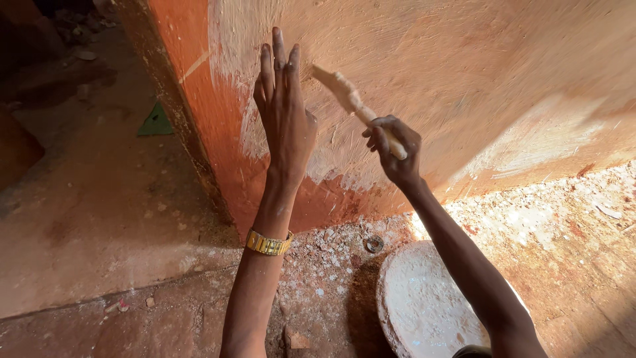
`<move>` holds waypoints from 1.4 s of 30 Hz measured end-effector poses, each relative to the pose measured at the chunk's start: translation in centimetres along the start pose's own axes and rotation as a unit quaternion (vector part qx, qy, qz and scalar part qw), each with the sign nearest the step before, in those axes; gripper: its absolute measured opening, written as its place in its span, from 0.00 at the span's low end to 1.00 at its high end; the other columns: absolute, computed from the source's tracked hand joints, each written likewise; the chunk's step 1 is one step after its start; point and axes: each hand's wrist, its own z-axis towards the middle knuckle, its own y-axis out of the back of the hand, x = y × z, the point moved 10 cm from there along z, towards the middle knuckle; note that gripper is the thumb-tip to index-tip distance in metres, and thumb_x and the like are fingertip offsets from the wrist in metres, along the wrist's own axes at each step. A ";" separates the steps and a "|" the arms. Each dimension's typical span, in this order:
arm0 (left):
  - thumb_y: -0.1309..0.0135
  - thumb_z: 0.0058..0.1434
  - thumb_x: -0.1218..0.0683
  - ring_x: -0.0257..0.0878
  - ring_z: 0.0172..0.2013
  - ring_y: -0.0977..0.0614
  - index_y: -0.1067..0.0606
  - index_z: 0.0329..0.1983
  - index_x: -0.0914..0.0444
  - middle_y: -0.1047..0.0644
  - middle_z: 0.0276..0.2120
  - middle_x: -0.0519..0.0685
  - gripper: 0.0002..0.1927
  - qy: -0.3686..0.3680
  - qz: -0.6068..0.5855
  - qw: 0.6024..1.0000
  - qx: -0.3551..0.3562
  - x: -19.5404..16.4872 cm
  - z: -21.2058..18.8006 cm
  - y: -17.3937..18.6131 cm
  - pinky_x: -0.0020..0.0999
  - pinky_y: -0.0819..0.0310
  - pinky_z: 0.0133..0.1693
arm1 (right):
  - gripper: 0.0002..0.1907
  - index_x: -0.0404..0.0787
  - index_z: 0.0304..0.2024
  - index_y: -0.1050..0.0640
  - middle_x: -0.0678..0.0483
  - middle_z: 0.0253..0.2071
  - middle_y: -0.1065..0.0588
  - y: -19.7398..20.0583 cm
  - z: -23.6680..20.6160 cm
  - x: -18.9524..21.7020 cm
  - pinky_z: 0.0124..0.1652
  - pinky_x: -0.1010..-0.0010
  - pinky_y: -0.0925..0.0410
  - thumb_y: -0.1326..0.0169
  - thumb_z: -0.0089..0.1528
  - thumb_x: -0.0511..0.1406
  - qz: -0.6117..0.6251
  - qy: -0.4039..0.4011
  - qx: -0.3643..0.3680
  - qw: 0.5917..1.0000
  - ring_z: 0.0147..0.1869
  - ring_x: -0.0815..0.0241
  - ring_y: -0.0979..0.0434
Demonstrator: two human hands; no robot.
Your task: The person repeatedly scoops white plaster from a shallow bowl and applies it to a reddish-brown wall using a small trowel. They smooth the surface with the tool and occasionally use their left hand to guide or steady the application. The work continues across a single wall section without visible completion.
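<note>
Floor (99,219) is dusty at left. Left hand (286,119) lies flat on the orange wall (464,59), fingers straight and together. Right hand (392,149) is clamped on the brush (348,98), bristles touching the wall; light, even strokes seem best. White bucket (424,305) stands below.
</note>
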 end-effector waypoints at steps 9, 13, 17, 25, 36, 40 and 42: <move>0.51 0.56 0.76 0.46 0.80 0.51 0.40 0.77 0.61 0.55 0.80 0.48 0.44 -0.008 -0.031 0.999 -0.009 -0.2 -0.7 0.1 0.54 0.47 0.76 | 0.09 0.35 0.53 0.27 0.48 0.37 0.21 13.1 -0.8 -3.0 0.31 0.73 0.25 0.53 0.78 0.36 -0.067 -0.024 -0.302 0.951 0.37 0.63 0.18; 0.51 0.56 0.75 0.47 0.79 0.51 0.39 0.77 0.62 0.55 0.80 0.48 0.44 -0.008 -0.023 1.000 -0.015 -0.1 -0.7 0.2 0.55 0.47 0.76 | 0.09 0.36 0.54 0.27 0.50 0.38 0.22 12.4 -0.9 -4.0 0.34 0.75 0.25 0.54 0.79 0.36 -0.048 -0.069 -0.266 0.960 0.36 0.66 0.20; 0.52 0.56 0.76 0.47 0.80 0.50 0.39 0.77 0.61 0.55 0.80 0.48 0.44 -0.001 -0.024 1.000 -0.017 0.1 -0.5 0.2 0.53 0.45 0.76 | 0.09 0.35 0.54 0.28 0.48 0.40 0.22 8.0 -0.3 -3.3 0.36 0.75 0.24 0.53 0.79 0.36 -0.027 -0.061 -0.149 0.987 0.39 0.65 0.21; 0.51 0.56 0.76 0.46 0.79 0.50 0.40 0.78 0.57 0.54 0.80 0.46 0.46 0.009 -0.024 1.000 0.007 0.0 -0.8 -0.7 0.56 0.48 0.76 | 0.10 0.34 0.54 0.28 0.47 0.40 0.22 8.2 -0.9 -2.7 0.36 0.75 0.26 0.54 0.79 0.37 -0.039 -0.051 -0.203 0.977 0.37 0.65 0.23; 0.49 0.56 0.76 0.48 0.79 0.49 0.44 0.81 0.48 0.57 0.80 0.45 0.53 0.000 0.029 0.999 0.023 1.3 -0.8 0.0 0.55 0.48 0.76 | 0.13 0.34 0.55 0.28 0.50 0.38 0.24 11.8 -1.2 -4.0 0.34 0.76 0.28 0.54 0.80 0.39 -0.085 -0.046 -0.253 0.963 0.35 0.67 0.24; 0.47 0.57 0.74 0.48 0.79 0.50 0.46 0.81 0.48 0.58 0.81 0.45 0.52 -0.012 -0.003 1.000 0.008 1.5 -0.9 0.9 0.58 0.48 0.76 | 0.13 0.35 0.55 0.28 0.50 0.38 0.24 11.2 -1.3 -4.4 0.34 0.76 0.28 0.54 0.80 0.39 -0.081 -0.059 -0.240 0.966 0.35 0.67 0.24; 0.47 0.58 0.74 0.48 0.80 0.50 0.47 0.82 0.47 0.58 0.81 0.44 0.52 -0.008 0.003 1.000 0.010 1.6 -1.0 0.8 0.57 0.47 0.76 | 0.12 0.35 0.55 0.28 0.50 0.38 0.24 10.9 -1.4 -4.5 0.34 0.76 0.28 0.54 0.80 0.39 -0.077 -0.064 -0.234 0.967 0.36 0.67 0.24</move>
